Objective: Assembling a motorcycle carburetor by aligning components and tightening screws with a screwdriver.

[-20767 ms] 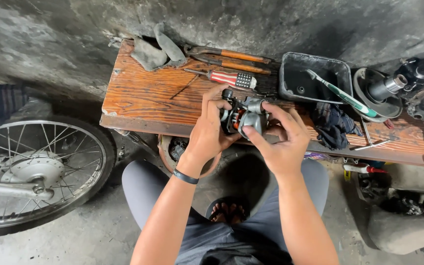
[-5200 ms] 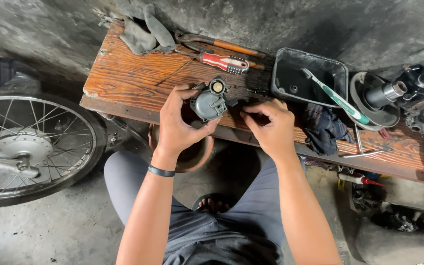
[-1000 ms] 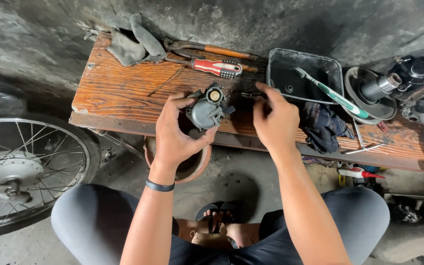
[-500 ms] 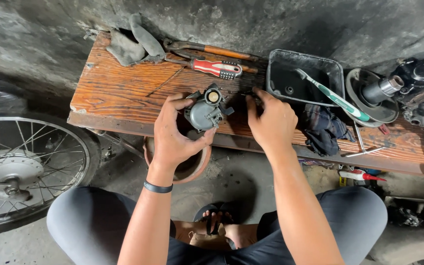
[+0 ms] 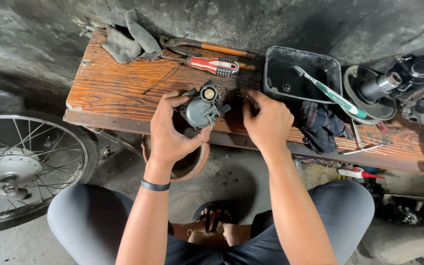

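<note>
My left hand (image 5: 170, 132) grips a grey metal carburetor body (image 5: 201, 107) with a round brass-coloured opening on top, held just above the front edge of a worn wooden bench (image 5: 114, 88). Just right of it, my right hand (image 5: 267, 120) rests on the bench with its fingertips pinched over a small dark part I cannot make out. A black band sits on my left wrist.
On the bench lie grey gloves (image 5: 126, 41), a red-handled screwdriver (image 5: 212, 65), an orange-handled tool (image 5: 212, 47), a black tray (image 5: 303, 73) with a green-white toothbrush (image 5: 332, 93) across it, and a dark rag (image 5: 320, 126). Engine parts (image 5: 408, 83) stand right; a spoked wheel (image 5: 20, 162) left; a bowl (image 5: 182, 159) below.
My right hand has moved slightly left and down onto the bench beside the carburetor. The left hand keeps its hold on the carburetor, almost still.
</note>
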